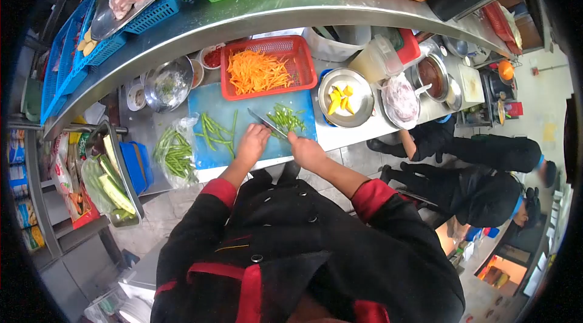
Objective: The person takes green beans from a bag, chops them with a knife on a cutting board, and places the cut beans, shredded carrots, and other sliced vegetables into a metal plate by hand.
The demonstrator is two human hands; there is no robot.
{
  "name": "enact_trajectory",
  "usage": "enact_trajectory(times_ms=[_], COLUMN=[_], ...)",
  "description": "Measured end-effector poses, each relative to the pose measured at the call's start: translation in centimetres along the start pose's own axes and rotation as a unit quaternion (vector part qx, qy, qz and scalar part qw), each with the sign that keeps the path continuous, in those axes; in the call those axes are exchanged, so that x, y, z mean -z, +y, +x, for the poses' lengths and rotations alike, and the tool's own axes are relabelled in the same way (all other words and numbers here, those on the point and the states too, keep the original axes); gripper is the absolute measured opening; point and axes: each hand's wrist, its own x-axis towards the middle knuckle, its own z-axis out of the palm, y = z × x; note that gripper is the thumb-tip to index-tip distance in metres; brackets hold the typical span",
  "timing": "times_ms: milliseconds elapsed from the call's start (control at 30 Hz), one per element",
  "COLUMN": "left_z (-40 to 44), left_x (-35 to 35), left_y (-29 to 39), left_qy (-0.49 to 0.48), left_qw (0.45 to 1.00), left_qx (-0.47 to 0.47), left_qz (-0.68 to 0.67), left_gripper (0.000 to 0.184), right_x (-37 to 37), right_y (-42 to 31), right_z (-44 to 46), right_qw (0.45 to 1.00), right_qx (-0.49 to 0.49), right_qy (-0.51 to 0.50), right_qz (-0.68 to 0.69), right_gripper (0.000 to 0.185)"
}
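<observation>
A blue cutting board lies on the counter below me. My right hand is closed on the handle of a knife, whose blade slants up and left over the board. Close to the blade's left side, my left hand has its fingers bent together; what they hold, if anything, is too small to make out. Cut green bean pieces sit just beyond the knife. Long whole beans are spread left of my left hand. More beans fill a clear plastic bag at the board's left edge.
A red basket of shredded carrot stands behind the board. To its right are a metal bowl with yellow pieces and a bagged bowl. Above runs a metal shelf with baskets. Co-workers are at the right.
</observation>
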Motion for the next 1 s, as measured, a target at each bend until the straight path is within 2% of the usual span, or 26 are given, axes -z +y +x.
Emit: enact_trajectory(times_ms=[100, 200, 233, 267, 367, 467, 567, 667, 767, 867, 1000], left_z=[-0.5, 0.1, 0.6, -0.1, -0.6, -1.0, 0.4, -0.4, -0.7, -1.1, -0.5], left_x=[0.7, 0.9, 1.3, 1.7, 1.3, 0.9, 1.6, 1.9, 1.2, 1.7, 1.7], left_y=[0.1, 0.0, 0.0, 0.6, -0.1, -0.5, 0.1, 0.0, -1.0, -1.1, -1.2], left_qy=[-0.012, -0.011, -0.004, -0.009, -0.035, -0.015, 0.0, -0.007, 0.006, 0.003, 0.005], left_qw=[1.0, 1.0, 0.999, 0.996, 0.995, 0.998, 0.998, 0.998, 0.999, 1.0, 1.0], left_qx=[0.01, 0.016, 0.05, 0.088, 0.091, 0.063, 0.058, 0.059, 0.035, 0.021, 0.008], left_qz=[-0.011, -0.016, 0.0, 0.014, 0.027, 0.02, 0.019, 0.023, 0.017, 0.014, 0.028], left_gripper=[0.016, 0.015, 0.015, 0.014, 0.014, 0.014, 0.013, 0.012, 0.01, 0.008, 0.008], right_x=[1.1, -1.1, -0.5, -0.5, 1.1, -0.4, -0.1, 3.2, -1.6, 2.4, -1.0], right_y=[-0.4, -0.5, 0.0, 0.2, -0.8, -1.0, -1.2, -2.1, -1.3, -2.7, -2.3], right_z=[-0.6, -0.9, 0.0, 0.2, -0.1, -0.3, 0.8, -0.5, 1.1, 0.6, 0.6], right_qw=[0.999, 1.0, 1.0, 1.0, 1.0, 0.999, 0.998, 0.998, 0.999, 0.999, 0.999], right_qx=[0.028, -0.004, 0.0, 0.009, 0.012, -0.008, 0.026, -0.001, -0.011, 0.005, -0.017], right_qy=[-0.008, 0.024, 0.025, 0.01, -0.018, 0.004, 0.024, -0.052, 0.004, -0.032, -0.003], right_qz=[0.032, 0.019, 0.014, 0.013, 0.004, 0.042, 0.047, 0.043, 0.035, 0.042, 0.043], right_gripper=[0.031, 0.03, 0.03, 0.029, 0.028, 0.028, 0.029, 0.034, 0.03, 0.032, 0.033])
